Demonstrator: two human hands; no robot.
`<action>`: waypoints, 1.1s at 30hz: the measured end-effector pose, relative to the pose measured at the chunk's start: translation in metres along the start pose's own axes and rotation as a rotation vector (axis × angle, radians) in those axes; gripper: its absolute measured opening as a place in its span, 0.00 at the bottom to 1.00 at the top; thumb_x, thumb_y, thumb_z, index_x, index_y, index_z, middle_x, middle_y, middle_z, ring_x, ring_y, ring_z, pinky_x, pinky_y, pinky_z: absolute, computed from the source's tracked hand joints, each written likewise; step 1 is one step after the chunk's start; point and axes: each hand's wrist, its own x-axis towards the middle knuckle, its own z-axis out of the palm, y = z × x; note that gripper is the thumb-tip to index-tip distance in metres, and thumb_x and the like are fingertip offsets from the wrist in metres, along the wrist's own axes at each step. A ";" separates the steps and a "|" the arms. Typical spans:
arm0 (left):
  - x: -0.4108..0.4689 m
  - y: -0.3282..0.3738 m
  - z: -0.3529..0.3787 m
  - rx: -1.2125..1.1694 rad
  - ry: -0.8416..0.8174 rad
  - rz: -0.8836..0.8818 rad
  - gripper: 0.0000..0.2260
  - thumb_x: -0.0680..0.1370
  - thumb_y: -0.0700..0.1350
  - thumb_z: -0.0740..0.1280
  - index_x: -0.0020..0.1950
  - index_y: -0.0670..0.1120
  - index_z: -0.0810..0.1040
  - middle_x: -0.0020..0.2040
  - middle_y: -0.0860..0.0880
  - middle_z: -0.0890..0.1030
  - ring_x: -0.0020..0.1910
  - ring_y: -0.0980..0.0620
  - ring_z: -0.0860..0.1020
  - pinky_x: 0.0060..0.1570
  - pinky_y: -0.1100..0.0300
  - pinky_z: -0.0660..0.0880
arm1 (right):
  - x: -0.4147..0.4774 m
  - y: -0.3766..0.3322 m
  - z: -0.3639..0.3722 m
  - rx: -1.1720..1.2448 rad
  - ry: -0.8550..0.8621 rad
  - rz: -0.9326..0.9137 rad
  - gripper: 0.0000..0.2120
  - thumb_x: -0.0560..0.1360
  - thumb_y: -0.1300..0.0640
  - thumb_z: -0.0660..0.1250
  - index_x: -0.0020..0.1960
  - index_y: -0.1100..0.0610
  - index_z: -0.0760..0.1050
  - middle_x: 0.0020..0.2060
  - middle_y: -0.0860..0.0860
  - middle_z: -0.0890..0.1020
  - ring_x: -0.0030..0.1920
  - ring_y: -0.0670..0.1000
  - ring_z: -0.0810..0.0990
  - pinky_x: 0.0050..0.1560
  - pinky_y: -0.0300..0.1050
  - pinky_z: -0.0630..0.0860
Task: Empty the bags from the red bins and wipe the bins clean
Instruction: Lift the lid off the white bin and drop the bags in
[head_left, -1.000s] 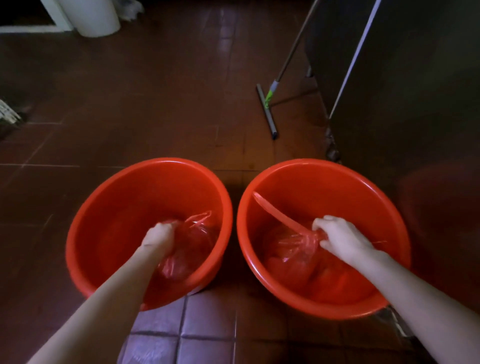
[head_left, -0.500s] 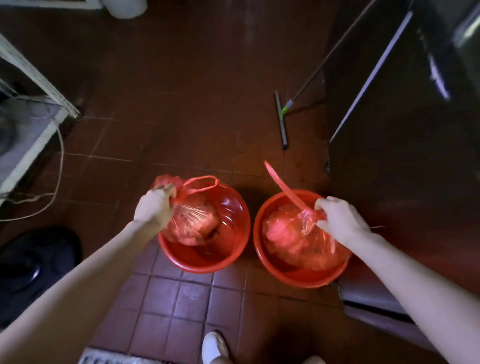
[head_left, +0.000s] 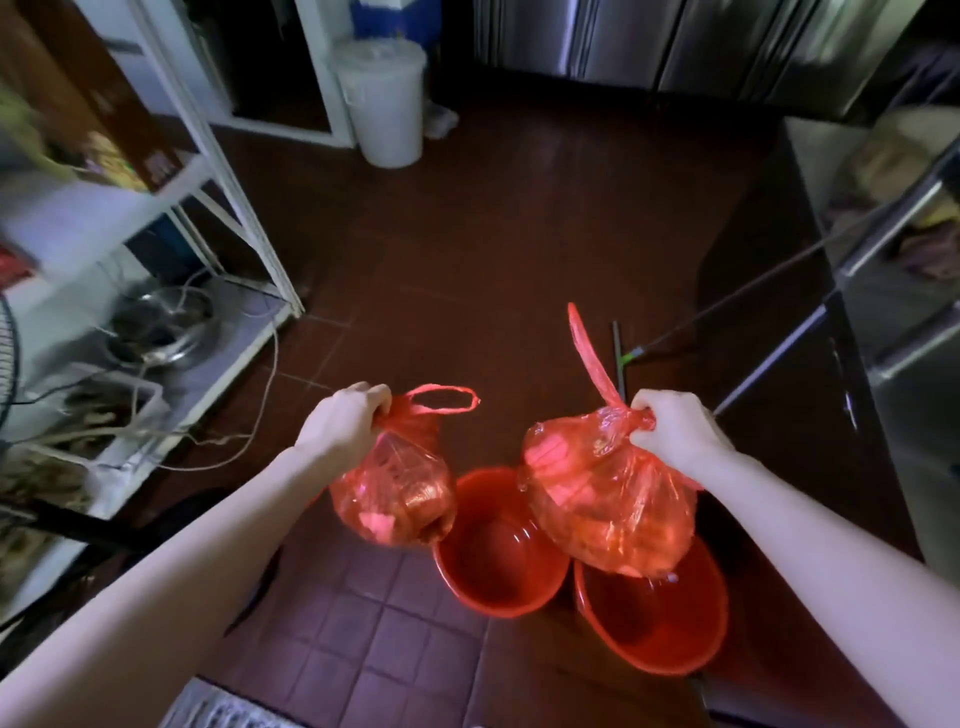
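Two red bags held up over two red bins

Left hand (head_left: 347, 422) grips the smaller bag (head_left: 395, 493) – right hand (head_left: 675, 435) clutches the bigger bag (head_left: 608, 499) (knotted top) above left bin (head_left: 498, 561) and right bin (head_left: 654, 618).

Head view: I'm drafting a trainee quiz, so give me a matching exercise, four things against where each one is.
1 smaller red bag
2 larger red bag
3 white lidded bucket
4 floor squeegee

A slanting, handle up to the right
B gripped by right hand
C standing farthest away
D gripped by left hand

Pairs: 1-D, 2-B, 3-C, 4-A
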 end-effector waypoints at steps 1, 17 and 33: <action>0.003 -0.009 -0.013 0.017 0.012 0.008 0.05 0.73 0.41 0.69 0.47 0.47 0.74 0.45 0.48 0.76 0.45 0.42 0.78 0.45 0.51 0.75 | 0.006 -0.018 -0.005 0.010 0.012 -0.006 0.13 0.72 0.56 0.73 0.55 0.53 0.78 0.50 0.55 0.83 0.51 0.58 0.81 0.47 0.44 0.75; 0.194 -0.171 -0.117 0.111 0.075 0.002 0.06 0.72 0.43 0.69 0.44 0.50 0.72 0.44 0.49 0.76 0.43 0.45 0.77 0.43 0.52 0.76 | 0.234 -0.248 -0.020 0.146 0.043 -0.123 0.08 0.72 0.55 0.72 0.51 0.52 0.80 0.46 0.51 0.82 0.45 0.52 0.80 0.44 0.41 0.76; 0.576 -0.296 -0.198 0.115 -0.019 0.110 0.06 0.73 0.41 0.67 0.49 0.48 0.75 0.48 0.50 0.77 0.47 0.46 0.78 0.47 0.53 0.75 | 0.574 -0.357 -0.075 0.159 0.118 0.025 0.05 0.71 0.54 0.73 0.45 0.52 0.79 0.38 0.48 0.79 0.39 0.50 0.78 0.40 0.41 0.74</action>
